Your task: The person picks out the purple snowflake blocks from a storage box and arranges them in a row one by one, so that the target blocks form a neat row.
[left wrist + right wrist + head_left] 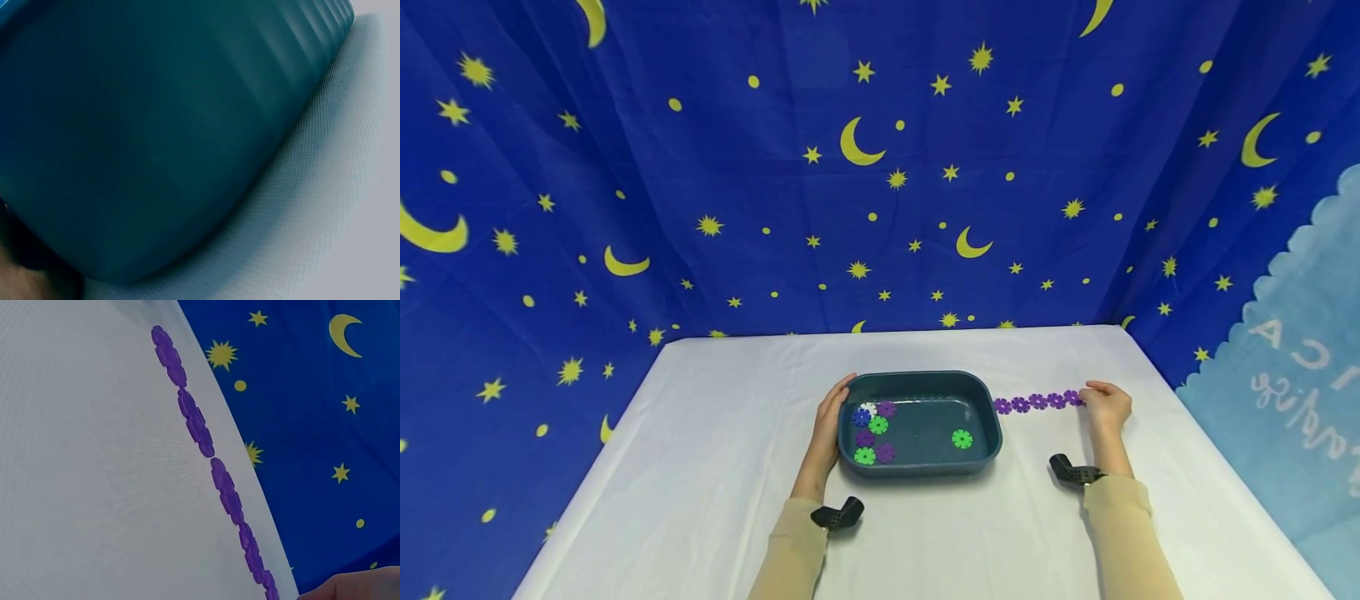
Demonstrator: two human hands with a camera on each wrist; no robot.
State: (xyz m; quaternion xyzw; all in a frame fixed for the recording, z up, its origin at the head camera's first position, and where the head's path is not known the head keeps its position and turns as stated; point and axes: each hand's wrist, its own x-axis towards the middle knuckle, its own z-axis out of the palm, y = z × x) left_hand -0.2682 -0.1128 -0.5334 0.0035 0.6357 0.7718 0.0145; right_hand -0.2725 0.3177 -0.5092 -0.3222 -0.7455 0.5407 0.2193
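In the head view, the left hand (826, 429) lies along the near outer wall of a dark teal bin (917, 468), its fingers extended against the side rather than curled round it. Just inside that wall, close to those fingers, is a cluster of flower-shaped pieces (865, 438) in purple, green, blue and white. A lone green piece (962, 439) lies across the bin floor, well apart from them. The right hand (1107, 408) has its fingers pinched on one end of a chain of five purple pieces (1038, 402), which runs leftward from the fingertips to beside the bin. Under both hands spreads the white-covered desk (700, 467); beyond the fingers hangs a blue curtain (790, 192) with yellow moons and stars. To the right of the right fingers, a pale blue cloth (1322, 308) bears light lettering: an A is legible, a C looks reversed, and I cannot read the script below.

The left wrist view is filled by the bin's ribbed outer wall; I cannot tell the finger position there.

In the right wrist view, the chain stretches up and away from the partly visible hand, pieces edge-on; the fingertips' grip is out of sight.
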